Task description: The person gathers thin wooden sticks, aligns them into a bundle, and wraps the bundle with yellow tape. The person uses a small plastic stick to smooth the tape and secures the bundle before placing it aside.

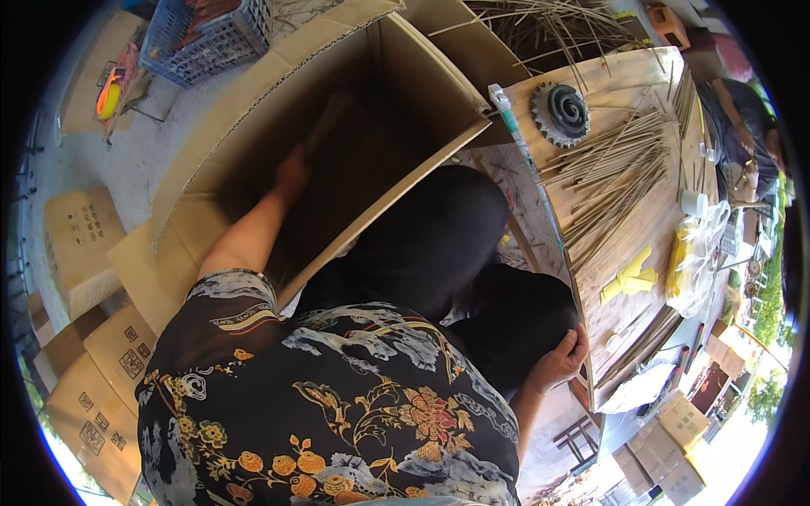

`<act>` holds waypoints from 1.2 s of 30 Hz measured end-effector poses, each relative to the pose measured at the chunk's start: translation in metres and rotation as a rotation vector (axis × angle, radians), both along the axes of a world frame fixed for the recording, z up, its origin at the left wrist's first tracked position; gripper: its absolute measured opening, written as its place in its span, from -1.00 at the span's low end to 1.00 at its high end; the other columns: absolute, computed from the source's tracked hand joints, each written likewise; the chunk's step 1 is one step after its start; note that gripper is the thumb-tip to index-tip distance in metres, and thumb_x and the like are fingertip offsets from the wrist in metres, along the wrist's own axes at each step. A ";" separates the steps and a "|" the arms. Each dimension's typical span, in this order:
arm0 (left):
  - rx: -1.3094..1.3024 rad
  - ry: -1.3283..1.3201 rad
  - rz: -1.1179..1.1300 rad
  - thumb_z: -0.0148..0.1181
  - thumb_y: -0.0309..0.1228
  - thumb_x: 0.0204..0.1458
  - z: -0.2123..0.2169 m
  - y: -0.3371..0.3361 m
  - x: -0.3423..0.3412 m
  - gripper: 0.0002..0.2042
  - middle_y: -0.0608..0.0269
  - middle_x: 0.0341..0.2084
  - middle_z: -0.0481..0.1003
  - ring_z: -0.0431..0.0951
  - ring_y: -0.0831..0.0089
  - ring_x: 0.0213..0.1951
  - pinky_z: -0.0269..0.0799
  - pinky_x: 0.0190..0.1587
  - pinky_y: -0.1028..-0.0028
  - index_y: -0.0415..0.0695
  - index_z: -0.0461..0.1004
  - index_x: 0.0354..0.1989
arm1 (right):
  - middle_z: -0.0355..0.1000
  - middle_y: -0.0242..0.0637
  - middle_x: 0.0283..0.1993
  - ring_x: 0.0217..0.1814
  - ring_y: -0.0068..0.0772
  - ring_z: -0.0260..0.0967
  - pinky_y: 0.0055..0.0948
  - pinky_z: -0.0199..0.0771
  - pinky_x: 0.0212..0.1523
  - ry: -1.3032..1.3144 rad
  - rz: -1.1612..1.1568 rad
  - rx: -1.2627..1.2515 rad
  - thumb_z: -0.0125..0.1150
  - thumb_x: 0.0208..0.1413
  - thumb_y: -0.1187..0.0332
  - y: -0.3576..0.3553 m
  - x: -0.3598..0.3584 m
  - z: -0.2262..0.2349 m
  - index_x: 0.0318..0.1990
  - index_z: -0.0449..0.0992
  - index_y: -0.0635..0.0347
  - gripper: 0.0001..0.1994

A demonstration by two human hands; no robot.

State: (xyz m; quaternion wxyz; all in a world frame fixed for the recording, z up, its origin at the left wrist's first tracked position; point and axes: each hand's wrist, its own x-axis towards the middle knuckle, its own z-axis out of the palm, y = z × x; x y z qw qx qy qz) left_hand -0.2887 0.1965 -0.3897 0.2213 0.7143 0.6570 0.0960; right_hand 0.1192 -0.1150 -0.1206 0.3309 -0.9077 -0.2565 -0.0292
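My left arm reaches down into a large open cardboard box, where my left hand is in deep shadow. From its fingers extends a long, pale tan thing, perhaps a bundle of thin sticks; the dimness hides its detail. My right hand rests against my bent knee beside the wooden table's edge. Its fingers are curled and pressed together, with nothing visible in them.
The wooden table to my right bears loose thin sticks, a dark round toothed part, yellow pieces and a clear plastic bag. A blue crate stands at far left; cardboard cartons sit left. Another person is at far right.
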 end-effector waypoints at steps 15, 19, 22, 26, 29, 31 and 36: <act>0.137 -0.191 -0.326 0.08 -0.42 -0.06 0.167 -0.023 0.043 -0.60 -0.04 -0.12 0.37 0.39 0.03 -0.11 0.33 -0.11 0.29 -0.12 0.23 0.01 | 0.37 -0.08 -0.21 -0.22 -0.22 0.34 -0.41 0.34 -0.18 0.002 0.306 0.151 0.02 0.01 0.45 0.065 0.014 0.050 -0.17 0.41 0.32 -0.78; 0.182 -0.316 -0.253 0.06 -0.42 -0.03 0.195 -0.026 0.050 -0.62 -0.04 -0.19 0.41 0.44 0.08 -0.17 0.35 -0.14 0.32 -0.17 0.22 0.00 | 0.34 0.04 -0.21 -0.13 -0.09 0.30 -0.25 0.28 -0.11 0.141 0.238 0.007 0.04 -0.04 0.26 0.113 0.072 0.022 -0.12 0.31 0.42 -0.60; 0.180 -0.315 -0.217 0.06 -0.41 -0.02 0.217 -0.033 0.052 -0.61 -0.04 -0.23 0.43 0.46 0.12 -0.18 0.34 -0.14 0.34 -0.23 0.21 0.00 | 0.24 0.20 -0.08 0.00 0.09 0.19 -0.24 0.20 0.04 0.316 0.194 -0.238 0.05 -0.09 0.30 0.150 0.089 0.031 -0.14 0.27 0.48 -0.59; 0.197 -0.264 -0.147 0.09 -0.41 -0.06 0.228 -0.039 0.042 -0.58 -0.12 -0.23 0.42 0.45 0.10 -0.17 0.33 -0.13 0.33 -0.28 0.20 -0.01 | 0.23 0.16 -0.04 0.06 0.08 0.15 -0.23 0.18 0.07 0.099 0.318 -0.152 0.02 -0.13 0.34 0.193 0.096 0.010 -0.14 0.27 0.40 -0.62; 0.155 -0.099 -0.273 0.11 -0.42 -0.09 0.207 -0.024 0.014 -0.54 -0.15 -0.24 0.41 0.45 0.08 -0.18 0.34 -0.14 0.33 -0.31 0.18 0.01 | 0.32 0.05 -0.13 -0.08 -0.01 0.27 -0.25 0.28 -0.07 0.207 0.345 -0.080 0.06 -0.14 0.31 0.219 0.099 -0.005 -0.16 0.31 0.32 -0.64; -0.211 -0.016 -0.199 0.13 -0.39 -0.11 0.226 -0.020 0.018 -0.44 -0.17 -0.12 0.36 0.38 0.17 -0.05 0.27 -0.04 0.39 -0.37 0.12 0.07 | 0.39 -0.09 -0.21 -0.17 -0.27 0.33 -0.42 0.35 -0.19 0.365 0.347 0.005 0.12 -0.12 0.28 0.214 0.118 -0.032 -0.11 0.35 0.27 -0.62; -0.438 -0.689 -0.089 0.14 -0.48 -0.14 0.287 -0.022 0.036 -0.74 0.39 -0.55 0.31 0.29 0.67 -0.62 0.24 -0.61 0.64 -0.17 0.28 -0.25 | 0.42 -0.17 -0.38 -0.36 -0.41 0.34 -0.49 0.34 -0.28 0.109 0.355 0.270 0.03 -0.05 0.40 0.165 0.079 0.004 -0.19 0.44 0.34 -0.73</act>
